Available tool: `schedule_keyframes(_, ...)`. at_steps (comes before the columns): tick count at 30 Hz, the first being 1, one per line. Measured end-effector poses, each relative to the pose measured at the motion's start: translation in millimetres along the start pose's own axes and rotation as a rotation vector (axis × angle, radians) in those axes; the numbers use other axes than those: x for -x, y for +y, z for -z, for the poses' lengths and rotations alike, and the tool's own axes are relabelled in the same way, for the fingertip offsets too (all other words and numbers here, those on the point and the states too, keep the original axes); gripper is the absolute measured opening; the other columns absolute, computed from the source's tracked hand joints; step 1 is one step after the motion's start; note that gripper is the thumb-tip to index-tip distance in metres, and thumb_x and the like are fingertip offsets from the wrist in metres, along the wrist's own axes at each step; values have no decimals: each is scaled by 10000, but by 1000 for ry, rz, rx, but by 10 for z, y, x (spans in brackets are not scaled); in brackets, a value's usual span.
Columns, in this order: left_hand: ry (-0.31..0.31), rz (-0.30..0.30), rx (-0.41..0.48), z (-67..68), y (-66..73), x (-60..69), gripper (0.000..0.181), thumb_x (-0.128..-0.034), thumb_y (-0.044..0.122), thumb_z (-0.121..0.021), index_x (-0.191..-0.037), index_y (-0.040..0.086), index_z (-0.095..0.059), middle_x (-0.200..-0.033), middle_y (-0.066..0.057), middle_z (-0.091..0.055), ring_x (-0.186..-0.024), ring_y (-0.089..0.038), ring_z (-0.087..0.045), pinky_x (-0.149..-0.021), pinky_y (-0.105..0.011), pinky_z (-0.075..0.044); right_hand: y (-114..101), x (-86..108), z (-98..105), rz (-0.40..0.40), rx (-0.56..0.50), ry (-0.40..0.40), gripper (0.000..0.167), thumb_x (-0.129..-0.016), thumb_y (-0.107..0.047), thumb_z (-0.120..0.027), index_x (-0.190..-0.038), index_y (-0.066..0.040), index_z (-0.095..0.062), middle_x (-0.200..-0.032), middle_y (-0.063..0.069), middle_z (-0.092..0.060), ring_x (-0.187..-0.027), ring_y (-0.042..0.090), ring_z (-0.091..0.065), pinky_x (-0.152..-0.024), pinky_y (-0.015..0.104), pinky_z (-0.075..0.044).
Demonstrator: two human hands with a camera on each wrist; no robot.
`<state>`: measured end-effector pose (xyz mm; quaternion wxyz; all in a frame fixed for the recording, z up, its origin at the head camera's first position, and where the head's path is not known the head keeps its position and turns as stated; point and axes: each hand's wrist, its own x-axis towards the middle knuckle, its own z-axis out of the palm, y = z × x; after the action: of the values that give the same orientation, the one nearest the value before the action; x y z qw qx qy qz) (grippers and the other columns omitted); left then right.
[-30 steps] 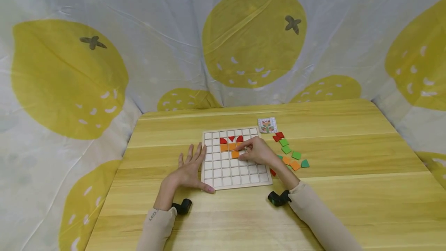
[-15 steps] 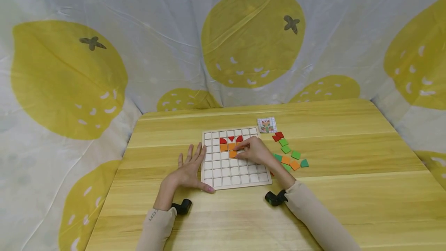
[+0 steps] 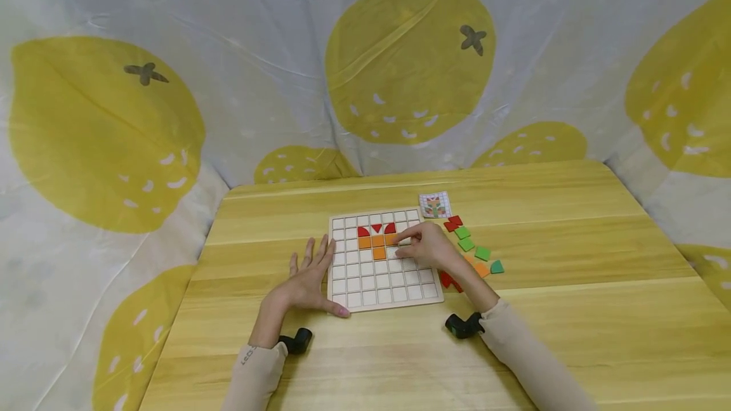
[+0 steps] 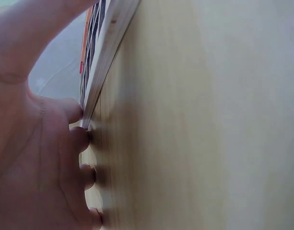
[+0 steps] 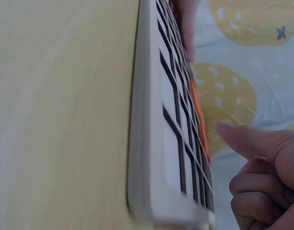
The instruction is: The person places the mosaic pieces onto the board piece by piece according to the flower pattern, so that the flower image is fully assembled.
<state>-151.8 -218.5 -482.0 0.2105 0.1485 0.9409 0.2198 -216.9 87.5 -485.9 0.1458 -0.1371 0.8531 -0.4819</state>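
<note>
Pale wood is making up the board, which I am seeing in the head view lying flat on the table, its grid facing up. It is looking about square, so I am reading no clear long axis; its left side is running almost straight away from the person, and its near edge is slanting slightly, the right end sitting a little farther off. Four orange squares are lying in the grid as a T: the bar's long axis is running left to right, and the stem is pointing toward the person. Just beyond the bar, a red triangle is pointing its tip the same way, between two red curved tiles.

The right hand is reaching over the board, its index fingertip lying at the bar's right-hand square and its thumb standing apart; I am seeing nothing pinched between them. The left hand is spreading its fingers and gripping nothing, resting at the board's left edge with its thumb by the near left corner.

Right of the board, loose tiles in red, green, orange and teal are lying scattered, and a small card is lying by the far right corner. A lemon-printed cloth is hanging behind the table.
</note>
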Motion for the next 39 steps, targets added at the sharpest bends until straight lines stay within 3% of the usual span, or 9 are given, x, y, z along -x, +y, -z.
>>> schedule_keyframes(9,6,-3,-2,-18,-28,12,1511,-645,614,-925,-1664,97,63,-1735,-137,185,-1568,-434,262,-1201,-740,161,304,227,497,44,27,40,229,-906,-114,-796,-1117,-24,-795,-545,-56,-284,-508,94,-230,-500,221,-246)
schedule_keyframes(16,5,-1,-8,-25,-38,9,1515,-642,618,-925,-1664,96,64,-1733,-147,184,-1569,-437,257,-1200,-743,159,484,358,781,-64,-2,34,265,-932,-143,-776,-1169,-26,-776,-549,-62,-286,-499,91,-247,-485,221,-251)
schedule_keyframes(19,5,-5,-9,-29,-37,5,1512,-643,621,-923,-1665,97,60,-1733,-146,181,-1570,-439,254,-1199,-745,156,530,391,866,-74,16,25,265,-935,-144,-771,-1171,-23,-774,-560,-59,-281,-506,92,-253,-495,225,-260)
schedule_keyframes(30,4,-13,-9,-39,-29,-13,1501,-648,626,-919,-1666,94,48,-1737,-129,181,-1572,-432,255,-1199,-746,158,638,439,966,-90,-10,-77,312,-860,-138,-845,-1136,-6,-785,-584,-62,-268,-547,87,-249,-527,232,-232)
schedule_keyframes(39,3,-10,6,-38,-38,-16,1509,-643,616,-926,-1666,103,58,-1735,-128,186,-1569,-425,268,-1201,-734,172,662,411,916,-106,4,-93,254,-863,-113,-838,-1094,-16,-798,-581,-64,-310,-552,94,-270,-532,217,-244)
